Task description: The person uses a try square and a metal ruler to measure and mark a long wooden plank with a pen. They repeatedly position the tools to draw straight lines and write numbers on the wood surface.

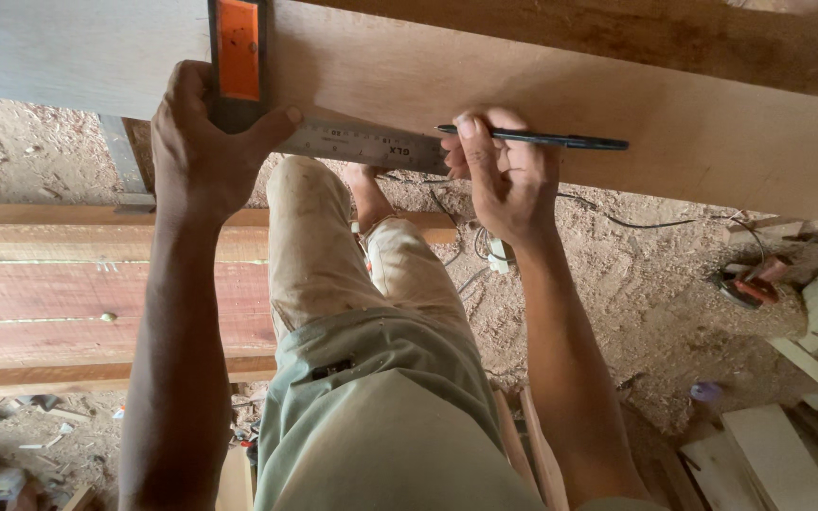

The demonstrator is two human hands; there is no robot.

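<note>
My left hand [203,142] pressed the try square [333,142] flat against the wide plywood board [542,90], fingers wrapped around its orange-and-black stock [238,57], thumb resting on the steel blade just to the right. My right hand [508,175] pinched a black pen [532,138] in a narrow grip, the pen lying nearly level along the board, its tip at the blade's far end. Reddish planks [49,303] lay below on the sawdust-covered floor [636,293].
</note>
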